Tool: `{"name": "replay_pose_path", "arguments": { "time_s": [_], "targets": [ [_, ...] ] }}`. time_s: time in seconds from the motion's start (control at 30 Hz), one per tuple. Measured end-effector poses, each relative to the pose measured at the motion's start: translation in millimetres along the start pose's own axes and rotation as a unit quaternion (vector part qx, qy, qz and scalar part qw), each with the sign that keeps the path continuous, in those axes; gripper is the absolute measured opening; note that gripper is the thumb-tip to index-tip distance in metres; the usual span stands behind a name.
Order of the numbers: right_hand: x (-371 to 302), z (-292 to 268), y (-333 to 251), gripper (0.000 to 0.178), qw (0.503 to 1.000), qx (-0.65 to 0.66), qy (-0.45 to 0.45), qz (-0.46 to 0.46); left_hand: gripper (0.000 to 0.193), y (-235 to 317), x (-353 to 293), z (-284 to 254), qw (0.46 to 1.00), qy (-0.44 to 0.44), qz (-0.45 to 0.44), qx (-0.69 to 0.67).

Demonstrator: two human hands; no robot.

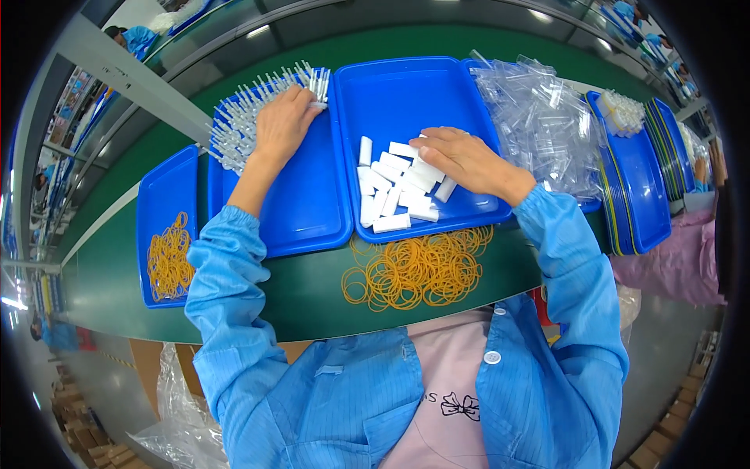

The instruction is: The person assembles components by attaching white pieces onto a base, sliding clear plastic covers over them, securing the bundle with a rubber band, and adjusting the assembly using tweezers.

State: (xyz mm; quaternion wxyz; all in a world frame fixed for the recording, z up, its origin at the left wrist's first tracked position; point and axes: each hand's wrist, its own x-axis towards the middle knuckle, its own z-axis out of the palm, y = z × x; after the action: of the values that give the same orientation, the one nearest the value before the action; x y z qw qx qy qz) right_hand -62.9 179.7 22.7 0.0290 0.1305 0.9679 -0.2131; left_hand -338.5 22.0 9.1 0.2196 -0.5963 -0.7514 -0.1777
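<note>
A worker's left hand (283, 123) rests flat, fingers spread, on clear syringes (248, 117) fanned across a blue tray (305, 211). The right hand (461, 159) lies open on white caps (394, 187) in the next tray (414, 94), gripping nothing visibly. Gathering seems underway; picking one piece likely calls for a pinch.

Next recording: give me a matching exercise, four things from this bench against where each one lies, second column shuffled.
Things:
1. short white plastic tubes
2. loose yellow rubber bands
3. row of clear plastic syringe-like parts
4. crinkled clear plastic bags

Places:
A. under the left hand
B. on the green table, nearest the person
C. far right, beside the middle blue tray
D. in the middle blue tray, under the right hand

Pairs: 1-D, 2-B, 3-A, 4-C
</note>
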Motion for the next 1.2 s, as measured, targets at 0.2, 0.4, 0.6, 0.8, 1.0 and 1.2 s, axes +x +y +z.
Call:
{"name": "replay_pose_path", "arguments": {
  "time_s": [0.2, 0.4, 0.6, 0.8, 1.0, 1.2],
  "targets": [
    [-35.8, -19.2, 2.4, 0.064, 0.999, 0.009, 0.031, -0.014, 0.018, 29.6, -16.7, -36.2, 0.98, 0.042, -0.084, -0.175],
    [-31.3, -3.0, -1.4, 0.095, 0.996, -0.084, 0.03, 0.017, 0.015, 52.8, -36.8, -55.8, 0.924, 0.01, -0.164, -0.346],
    [-25.3, -8.5, -2.7, 0.088, 0.996, -0.08, -0.032, 0.026, 0.015, 66.2, -43.6, -64.9, 0.924, -0.014, -0.122, -0.362],
    [-17.3, -1.0, 13.3, 0.049, 1.0, -0.026, -0.002, -0.013, 0.016, 65.9, -39.4, -60.8, 0.915, -0.028, -0.142, -0.376],
    [-4.9, 9.7, 13.8, 0.035, 0.997, -0.029, 0.068, -0.004, 0.016, 68.9, -38.7, -62.8, 0.908, -0.038, -0.155, -0.386],
    [-19.7, -16.2, 3.3, 0.035, 0.985, 0.03, 0.163, -0.047, 0.015, 71.4, -43.6, -68.0, 0.885, -0.057, -0.184, -0.423]
  ]
}}
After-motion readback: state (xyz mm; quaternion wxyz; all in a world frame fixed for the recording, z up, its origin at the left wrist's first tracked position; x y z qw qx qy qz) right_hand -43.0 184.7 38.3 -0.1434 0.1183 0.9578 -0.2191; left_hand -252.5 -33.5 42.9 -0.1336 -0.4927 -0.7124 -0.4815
